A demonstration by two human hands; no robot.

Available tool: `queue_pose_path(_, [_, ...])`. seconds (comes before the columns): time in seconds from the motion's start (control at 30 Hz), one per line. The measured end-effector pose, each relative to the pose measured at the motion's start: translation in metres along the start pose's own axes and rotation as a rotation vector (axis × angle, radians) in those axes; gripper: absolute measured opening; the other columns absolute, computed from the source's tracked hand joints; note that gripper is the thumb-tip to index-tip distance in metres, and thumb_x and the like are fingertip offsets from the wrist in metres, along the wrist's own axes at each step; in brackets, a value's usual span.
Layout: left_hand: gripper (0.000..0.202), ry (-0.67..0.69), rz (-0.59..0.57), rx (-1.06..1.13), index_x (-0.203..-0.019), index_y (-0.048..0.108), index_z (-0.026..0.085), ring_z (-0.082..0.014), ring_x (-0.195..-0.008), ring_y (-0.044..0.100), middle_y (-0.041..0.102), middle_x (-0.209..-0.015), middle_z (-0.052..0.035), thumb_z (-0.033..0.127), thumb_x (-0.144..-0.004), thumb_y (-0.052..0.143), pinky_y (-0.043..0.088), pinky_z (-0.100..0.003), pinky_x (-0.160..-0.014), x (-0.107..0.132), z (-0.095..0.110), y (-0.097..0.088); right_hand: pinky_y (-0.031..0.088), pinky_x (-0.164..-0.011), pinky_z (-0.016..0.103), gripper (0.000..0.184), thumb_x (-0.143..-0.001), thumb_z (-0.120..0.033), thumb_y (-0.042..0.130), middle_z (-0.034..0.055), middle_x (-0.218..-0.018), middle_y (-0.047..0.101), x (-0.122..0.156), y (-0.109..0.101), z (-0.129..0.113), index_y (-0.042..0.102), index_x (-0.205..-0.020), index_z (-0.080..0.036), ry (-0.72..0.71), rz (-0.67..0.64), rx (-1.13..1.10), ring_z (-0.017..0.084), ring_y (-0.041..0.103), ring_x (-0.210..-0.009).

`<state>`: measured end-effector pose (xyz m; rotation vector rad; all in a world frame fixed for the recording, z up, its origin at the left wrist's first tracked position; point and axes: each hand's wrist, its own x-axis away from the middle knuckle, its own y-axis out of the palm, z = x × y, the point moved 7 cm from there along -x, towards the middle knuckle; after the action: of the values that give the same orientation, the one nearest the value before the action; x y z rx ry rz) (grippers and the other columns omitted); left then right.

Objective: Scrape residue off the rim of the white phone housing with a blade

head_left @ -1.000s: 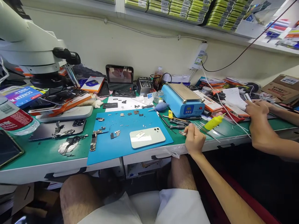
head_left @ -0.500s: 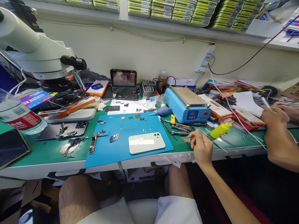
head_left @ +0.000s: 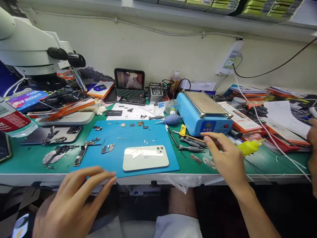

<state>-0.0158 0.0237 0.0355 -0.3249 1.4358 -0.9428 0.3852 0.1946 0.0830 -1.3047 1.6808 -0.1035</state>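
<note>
My left hand [head_left: 76,201] hangs in front of the near edge of the blue mat [head_left: 94,158], its fingers stretched out and holding nothing. My right hand [head_left: 228,162] is over the right of the bench. Its thumb and index finger reach out near the screwdrivers [head_left: 190,148] and a thin brush-like tool [head_left: 192,137]; nothing shows in its grip. A white phone back [head_left: 146,162] with two lenses lies on the mat, a pale scrap [head_left: 137,153] on top. Small phone parts and a board piece [head_left: 81,155] lie to its left. Loose blades [head_left: 209,163] lie under my right hand.
A blue heating machine [head_left: 205,124] stands behind the tools, beside a blue air blower [head_left: 172,119]. A yellow bottle [head_left: 250,147] lies right of my hand. A microscope [head_left: 47,62] overhangs the left. Another person's hand [head_left: 312,138] is at the right edge.
My left hand has come into view at the lower left. My right hand's fingers have loosened from a closed curl and now reach leftward. The camera view has shifted.
</note>
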Motion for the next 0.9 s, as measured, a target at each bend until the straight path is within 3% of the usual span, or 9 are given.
queue_pose_path(0.07, [0.018,0.039,-0.033,-0.014,-0.131,0.072,0.028,-0.0243,-0.113,0.064,0.071,-0.123,-0.0055,0.033,-0.115,0.065,0.054,-0.040,-0.098,-0.039,0.014,0.018,0.059,-0.080,0.035,0.033,-0.113,-0.052,0.066,0.0055,-0.106,0.080,0.001,0.004,-0.001,0.082,-0.115,-0.023,-0.022,-0.009,-0.011,0.018,0.072,-0.085])
queue_pose_path(0.13, [0.017,0.070,-0.077,-0.054,-0.129,0.072,0.026,-0.0249,-0.112,0.062,0.073,-0.122,-0.0051,0.030,-0.114,0.066,0.053,-0.040,-0.097,-0.066,0.023,0.035,0.058,-0.079,0.035,0.031,-0.112,-0.051,0.064,0.0054,-0.105,0.081,0.006,0.008,0.002,0.084,-0.113,-0.026,-0.025,0.004,-0.029,0.020,0.073,-0.084])
queue_pose_path(0.23, [0.018,0.147,-0.126,-0.130,-0.128,0.075,0.023,-0.0270,-0.110,0.063,0.077,-0.122,-0.0057,0.027,-0.115,0.063,0.053,-0.043,-0.094,-0.081,0.031,0.049,0.058,-0.076,0.035,0.031,-0.111,-0.051,0.064,0.0050,-0.102,0.082,0.013,0.011,0.014,0.084,-0.111,-0.028,0.018,0.035,-0.071,0.022,0.074,-0.084])
queue_pose_path(0.4, [0.019,0.254,-0.193,-0.252,-0.123,0.076,0.021,-0.0276,-0.106,0.063,0.078,-0.120,-0.0053,0.013,-0.111,0.063,0.051,-0.042,-0.086,-0.080,0.036,0.055,0.042,-0.049,0.030,0.031,-0.109,-0.053,0.066,0.0023,-0.083,0.075,0.018,0.009,0.033,0.086,-0.109,-0.029,0.144,0.076,-0.144,0.017,0.057,-0.058])
queue_pose_path(0.6, [0.029,0.363,-0.265,-0.298,-0.118,0.074,0.016,-0.0281,-0.105,0.064,0.077,-0.117,-0.0077,0.002,-0.109,0.050,0.050,-0.044,-0.090,-0.085,0.050,0.053,0.041,-0.049,0.028,0.031,-0.108,-0.054,0.070,0.0018,-0.082,0.071,0.025,0.006,0.037,0.087,-0.110,-0.029,0.225,0.103,-0.214,0.014,0.052,-0.057])
queue_pose_path(0.77, [0.040,0.434,-0.290,-0.230,-0.131,0.073,0.022,-0.0276,-0.112,0.065,0.080,-0.124,-0.0052,0.022,-0.120,0.035,0.051,-0.044,-0.095,-0.076,0.042,0.051,0.039,-0.049,0.028,0.030,-0.114,-0.048,0.065,0.0015,-0.084,0.067,0.034,0.000,0.042,0.082,-0.117,-0.025,0.263,0.244,-0.287,0.012,0.051,-0.058])
queue_pose_path(0.9, [0.040,0.355,-0.361,-0.233,-0.147,0.069,0.029,-0.0291,-0.119,0.068,0.076,-0.140,-0.0053,0.030,-0.120,0.039,0.054,-0.047,-0.099,-0.062,0.022,0.059,0.036,-0.051,0.030,0.030,-0.120,-0.044,0.054,0.0013,-0.087,0.064,0.037,-0.007,0.040,0.076,-0.124,-0.024,0.224,0.351,-0.264,0.013,0.048,-0.058])
